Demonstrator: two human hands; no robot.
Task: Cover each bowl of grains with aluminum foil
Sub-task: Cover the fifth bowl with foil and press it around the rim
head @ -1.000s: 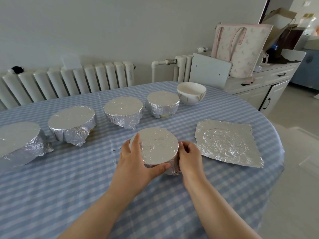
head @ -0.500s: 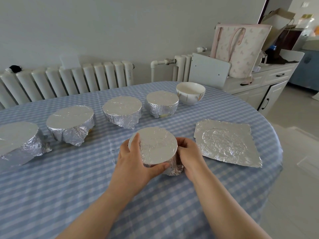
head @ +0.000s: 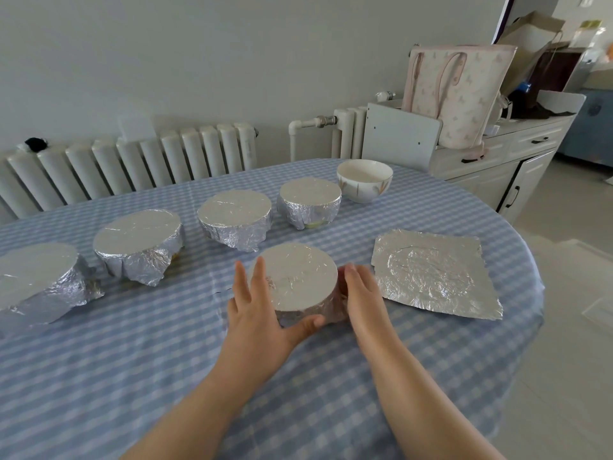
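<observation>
The near bowl (head: 298, 277), fully wrapped in foil, stood on the checked tablecloth (head: 132, 360) in front of the person, between both hands; the left hand (head: 262, 313) lay against its left side with fingers straight and spread, the thumb reaching under the front of the foil skirt; the right hand (head: 361, 293) stood edge-on against its right side, fingers straight and held together, touching the foil wall; neither hand curled round the bowl. Behind it ran a row of four more foil-covered bowls (head: 235, 214), the leftmost cut by the frame edge; at the right end of that row, just beside the last covered one, sat an uncovered white bowl (head: 365, 180); what it held could not be told. A loose, crinkled foil sheet (head: 434, 277) lay flat on the cloth to the right of the right hand, near it but apart.
</observation>
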